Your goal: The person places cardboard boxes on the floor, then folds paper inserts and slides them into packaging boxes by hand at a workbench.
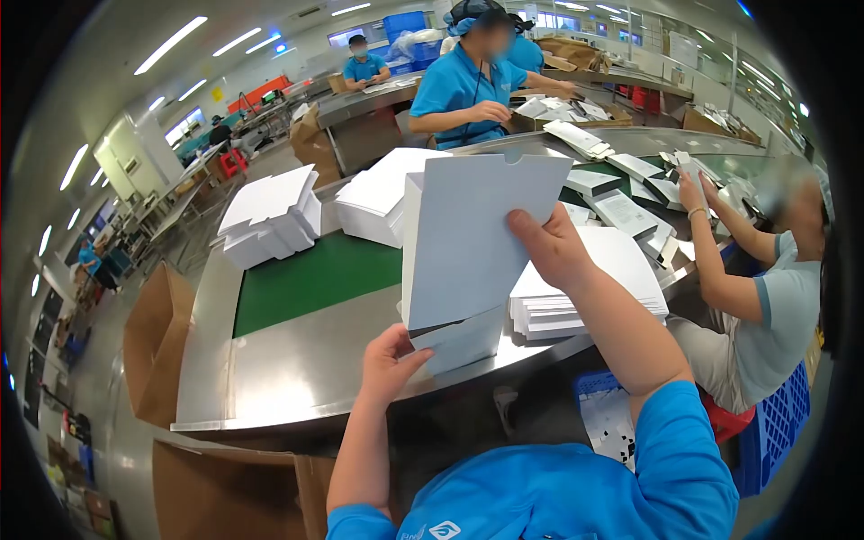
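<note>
A pale, flat cardboard box [459, 243] stands nearly upright in front of me, with a half-round notch in its top edge and a flap at its lower end. My right hand [553, 247] grips its right side, thumb pressed on the front face and the other fingers hidden behind. At the bottom left corner my left hand [391, 362] pinches the lower flap between thumb and fingers. A stack of white flat cartons [589, 283] lies under and beside my right wrist. Behind the box is another white stack [376, 200].
A third white stack [270, 216] stands left on the steel table, beside the green belt [315, 279]. Black-and-white boxes [625, 214] lie heaped to the right. Co-workers sit at the right and across the belt. Brown cartons [157, 346] and a blue crate [776, 423] flank me.
</note>
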`<state>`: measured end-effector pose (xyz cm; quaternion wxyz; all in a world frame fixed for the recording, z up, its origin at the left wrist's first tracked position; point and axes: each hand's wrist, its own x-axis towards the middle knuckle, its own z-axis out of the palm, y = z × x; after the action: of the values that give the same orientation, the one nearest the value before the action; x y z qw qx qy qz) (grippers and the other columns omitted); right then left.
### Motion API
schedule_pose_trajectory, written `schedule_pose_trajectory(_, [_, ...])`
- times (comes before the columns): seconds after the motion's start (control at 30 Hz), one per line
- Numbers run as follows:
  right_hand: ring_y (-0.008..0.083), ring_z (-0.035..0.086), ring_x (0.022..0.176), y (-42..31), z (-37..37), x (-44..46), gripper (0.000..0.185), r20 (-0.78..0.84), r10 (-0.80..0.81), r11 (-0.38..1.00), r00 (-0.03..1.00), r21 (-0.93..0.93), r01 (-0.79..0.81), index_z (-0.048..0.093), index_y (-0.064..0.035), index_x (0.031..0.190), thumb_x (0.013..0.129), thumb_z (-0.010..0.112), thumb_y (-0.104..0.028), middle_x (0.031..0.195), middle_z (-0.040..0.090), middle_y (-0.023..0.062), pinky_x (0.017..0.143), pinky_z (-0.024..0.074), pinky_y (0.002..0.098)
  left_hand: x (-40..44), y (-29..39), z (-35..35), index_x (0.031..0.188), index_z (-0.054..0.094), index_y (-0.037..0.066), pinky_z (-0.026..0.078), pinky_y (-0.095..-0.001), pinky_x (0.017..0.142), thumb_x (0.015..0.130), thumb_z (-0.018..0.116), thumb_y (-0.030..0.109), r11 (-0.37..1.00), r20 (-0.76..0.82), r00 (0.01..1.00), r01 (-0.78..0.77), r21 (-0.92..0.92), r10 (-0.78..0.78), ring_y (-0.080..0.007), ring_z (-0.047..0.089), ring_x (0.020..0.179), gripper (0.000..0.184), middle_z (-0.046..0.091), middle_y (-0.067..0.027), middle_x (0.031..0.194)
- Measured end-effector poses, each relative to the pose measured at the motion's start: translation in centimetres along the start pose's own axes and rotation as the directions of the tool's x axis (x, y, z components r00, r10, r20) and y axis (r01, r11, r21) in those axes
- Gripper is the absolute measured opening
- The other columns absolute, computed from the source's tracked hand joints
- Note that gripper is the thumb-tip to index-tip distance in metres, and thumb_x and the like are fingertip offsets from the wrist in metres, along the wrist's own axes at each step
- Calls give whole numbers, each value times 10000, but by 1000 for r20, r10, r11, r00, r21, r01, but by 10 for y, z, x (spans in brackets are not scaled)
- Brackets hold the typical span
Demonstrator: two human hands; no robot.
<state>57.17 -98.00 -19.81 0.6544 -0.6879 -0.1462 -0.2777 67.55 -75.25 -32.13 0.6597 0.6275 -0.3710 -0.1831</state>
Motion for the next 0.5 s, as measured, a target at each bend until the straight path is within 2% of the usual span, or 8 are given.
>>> schedule_pose_trajectory(0.13, [100,562,849,3,-5,4,298,3,22,999,1000,24,-22,525,-29,1045,887,505,-282,932,596,37,742,455,242,0,-2,-2,999,565,18,454,-262,782,726,639,-40,999,8,999,44,2,-44,-106,575,858,289,612,-34,891])
schedule_pose_trajectory(0.4, [119,568,875,3,-10,5,269,-101,86,989,991,131,-72,535,-26,1034,884,514,-249,968,594,56,750,456,250,4,-14,-3,1048,536,5,447,-290,845,744,610,-55,991,48,998,-24,-130,31,-131,569,914,319,601,-57,970])
schedule_pose_trajectory(0.47, [118,561,880,-2,-9,6,243,32,139,987,990,76,-141,551,-27,1025,862,549,-207,970,591,54,764,450,254,3,-14,-2,1043,540,6,448,-293,845,743,614,-52,991,59,998,-29,-133,37,-135,571,914,314,604,-58,964])
schedule_pose_trajectory(0.5, [118,561,880,-5,-5,7,243,36,145,986,989,75,-147,551,-27,1025,862,549,-207,970,591,54,764,450,254,3,-12,-1,1038,545,6,449,-296,846,742,618,-48,990,71,996,-39,-135,49,-140,574,913,310,607,-58,958])
